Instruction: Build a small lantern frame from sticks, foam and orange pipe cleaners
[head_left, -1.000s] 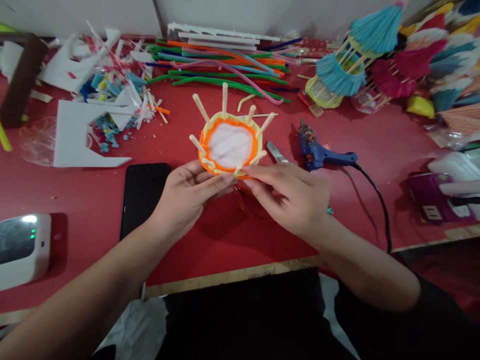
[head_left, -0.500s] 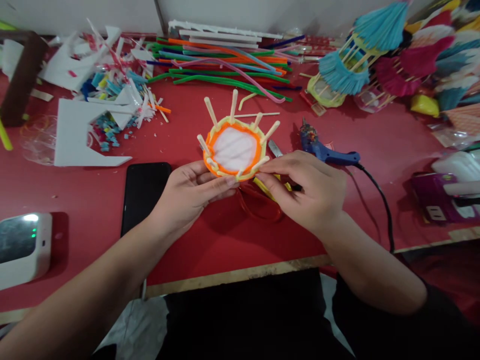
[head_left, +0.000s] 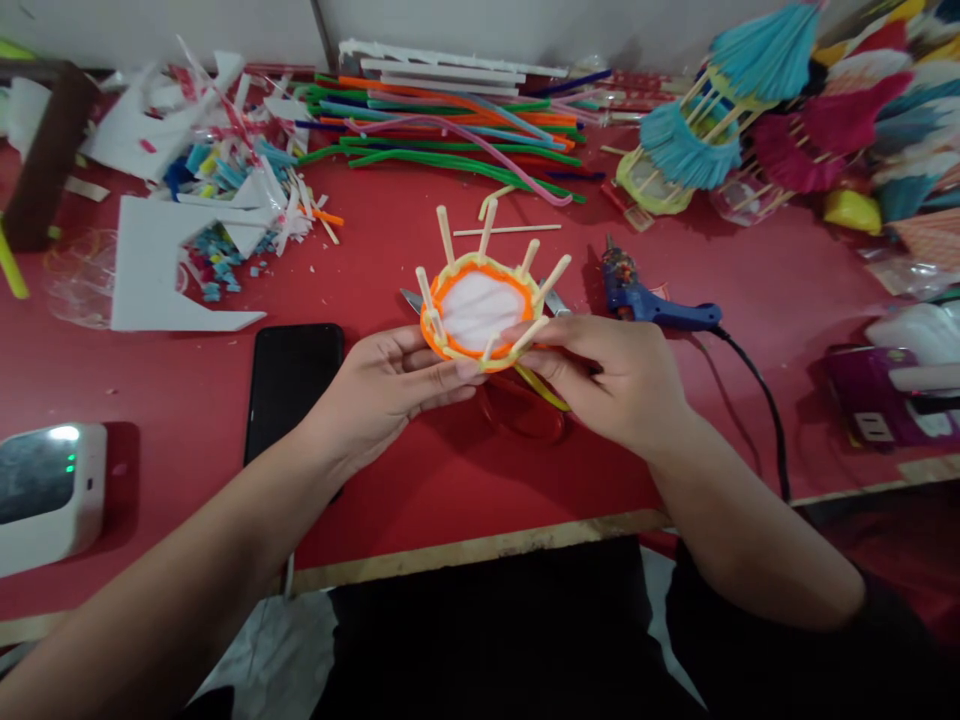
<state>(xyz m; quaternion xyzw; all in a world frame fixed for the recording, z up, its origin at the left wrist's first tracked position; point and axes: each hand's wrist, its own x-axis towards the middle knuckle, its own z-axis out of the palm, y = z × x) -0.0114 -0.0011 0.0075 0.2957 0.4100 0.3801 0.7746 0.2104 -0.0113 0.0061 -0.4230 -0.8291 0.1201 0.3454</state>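
Observation:
A small round craft base (head_left: 484,308) has a white floor, an orange fuzzy ring and a pale yellow rim, with several wooden sticks standing up around it. My left hand (head_left: 409,375) grips its left front edge, thumb on the near side. At the right front, my right hand (head_left: 600,375) has its fingers closed on the rim beside a slanted stick (head_left: 529,337). A yellow strip (head_left: 546,390) shows below that spot. Underneath lie scissors with red handles (head_left: 525,415), partly covered by the base and my hands.
A blue glue gun (head_left: 664,308) with a black cord lies to the right. Pipe cleaners (head_left: 450,130) are piled at the back. Left are foam scraps (head_left: 150,265), a black phone (head_left: 292,385) and a white device (head_left: 56,495). Blue paper-roofed models (head_left: 690,145) stand back right.
Both hands have carried the base slightly right and towards me, uncovering a scissor tip at its left. The right fingers have shifted along the rim, with one now reaching inside it.

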